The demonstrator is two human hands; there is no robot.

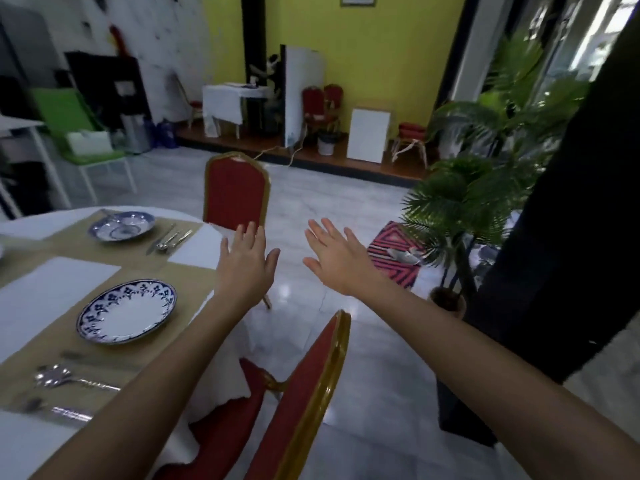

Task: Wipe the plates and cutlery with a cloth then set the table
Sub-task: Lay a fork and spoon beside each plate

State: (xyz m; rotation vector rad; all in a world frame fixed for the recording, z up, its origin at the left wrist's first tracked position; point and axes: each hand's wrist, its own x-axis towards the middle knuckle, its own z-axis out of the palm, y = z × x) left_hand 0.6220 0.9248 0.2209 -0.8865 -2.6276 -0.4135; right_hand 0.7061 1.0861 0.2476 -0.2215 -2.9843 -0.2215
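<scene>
Two hands, both empty. Head view (the only one there is): left hand (247,263) and right hand (336,258) are stretched out in front, fingers straight and spread, a gap between them, gripping nothing. They hang over bare floor just off the edge of the round table (34,225), the left one in front of the far red chair (237,188).

Task things all sit left of the hands and lower in frame. Near plate (126,310), blue-and-white rim, lies on a tan placemat (194,271) just left of the left forearm. Below it is the near cutlery (76,381): a spoon and a second piece (blurred, can't name it), long axes running across the frame, handles pointing toward the left arm. Far plate (121,226) marks the next place, with the far cutlery (169,239) just right of it, lying diagonally, handles toward the far red chair. No wiping cloth shows; the white rectangles (55,289) on the table could be napkins, can't tell.

Left hand is the nearer one to every table item. Right hand is well apart from them, nearer a pink striped stand (394,261) by the potted plant (464,202), with something silvery on it, too blurred to say.

Judgement: two places look set. Any reach back to the table goes left and down, so it suits the left hand.
</scene>
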